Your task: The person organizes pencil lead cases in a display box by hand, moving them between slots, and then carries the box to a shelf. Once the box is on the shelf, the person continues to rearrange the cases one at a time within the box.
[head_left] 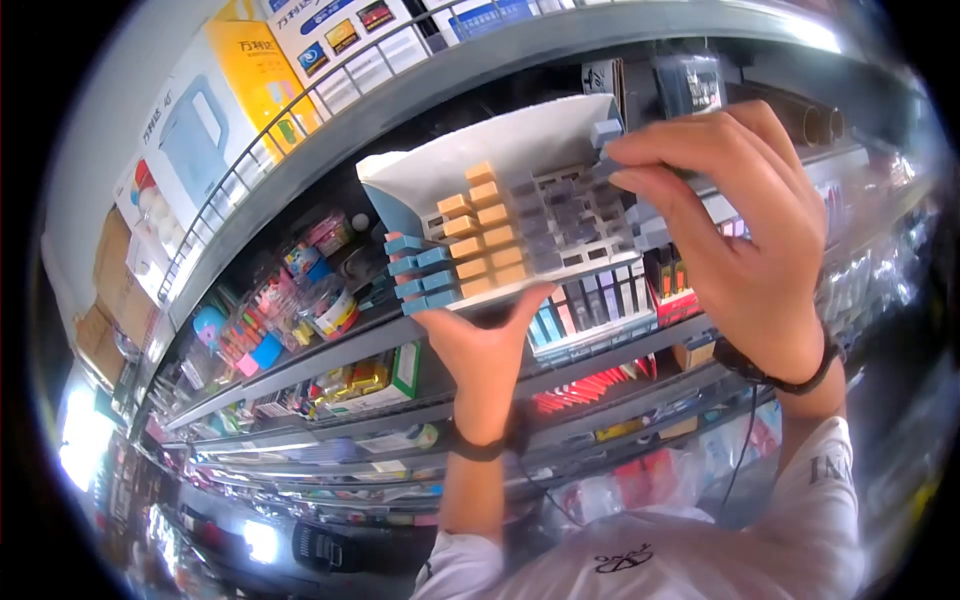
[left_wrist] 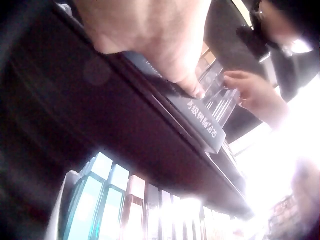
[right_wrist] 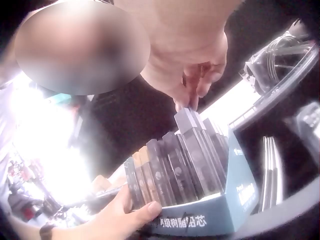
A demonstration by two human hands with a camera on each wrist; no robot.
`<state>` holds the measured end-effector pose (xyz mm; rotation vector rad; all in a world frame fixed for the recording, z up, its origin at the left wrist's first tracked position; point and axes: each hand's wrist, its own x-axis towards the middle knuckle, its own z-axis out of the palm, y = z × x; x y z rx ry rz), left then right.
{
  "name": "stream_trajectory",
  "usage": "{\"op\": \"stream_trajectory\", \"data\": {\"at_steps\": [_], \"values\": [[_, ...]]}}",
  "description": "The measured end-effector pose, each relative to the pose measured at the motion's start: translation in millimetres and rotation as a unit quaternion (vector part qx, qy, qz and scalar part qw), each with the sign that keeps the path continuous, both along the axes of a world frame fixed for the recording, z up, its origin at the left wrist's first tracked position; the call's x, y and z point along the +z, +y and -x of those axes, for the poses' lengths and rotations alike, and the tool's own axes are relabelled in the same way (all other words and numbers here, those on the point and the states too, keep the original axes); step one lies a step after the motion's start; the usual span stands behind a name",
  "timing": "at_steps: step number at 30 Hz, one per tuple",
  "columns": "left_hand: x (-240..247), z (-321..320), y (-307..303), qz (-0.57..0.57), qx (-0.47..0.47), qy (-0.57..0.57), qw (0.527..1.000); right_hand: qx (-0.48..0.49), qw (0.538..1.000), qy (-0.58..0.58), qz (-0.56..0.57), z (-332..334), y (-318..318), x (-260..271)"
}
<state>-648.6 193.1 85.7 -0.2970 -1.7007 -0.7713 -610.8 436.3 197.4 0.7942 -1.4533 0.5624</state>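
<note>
A blue cardboard display box (head_left: 480,140) with a raised white flap holds upright rows of slim pencil lead cases. Blue-capped cases (head_left: 425,272) stand at the left, orange-capped cases (head_left: 485,225) beside them, and dark grey ones (head_left: 560,215) to the right. My left hand (head_left: 475,350) grips the box's near left part, its thumb along the printed front. At the right end, my right hand (head_left: 740,200) pinches the top of a grey lead case (right_wrist: 186,122), which stands higher than its neighbours in the right wrist view.
Below the box, another white box (head_left: 590,310) of slim cases sits on the shelf. Boxed appliances (head_left: 190,130) stand behind a wire rail on the upper shelf. Colourful small goods (head_left: 270,300) fill the shelf at left. A thin cable (head_left: 745,440) hangs from the right wrist.
</note>
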Motion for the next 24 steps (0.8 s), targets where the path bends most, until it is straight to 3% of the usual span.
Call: {"op": "stream_trajectory", "data": {"at_steps": [5,8,11,24], "values": [[0,-1,0,0.005,0.036,-0.008,0.999,0.011,1.000,0.008,0.006,14,-3,-4],[-3,4,0,-0.015,-0.004,0.026,1.000,0.028,0.999,0.021,0.020,19,-4,-2],[-4,4,-2,0.008,0.028,0.019,0.999,0.037,0.999,0.025,0.028,22,-5,-2],[0,-1,1,-0.023,0.003,-0.010,1.000,0.040,0.999,-0.006,0.009,19,-9,1]]}}
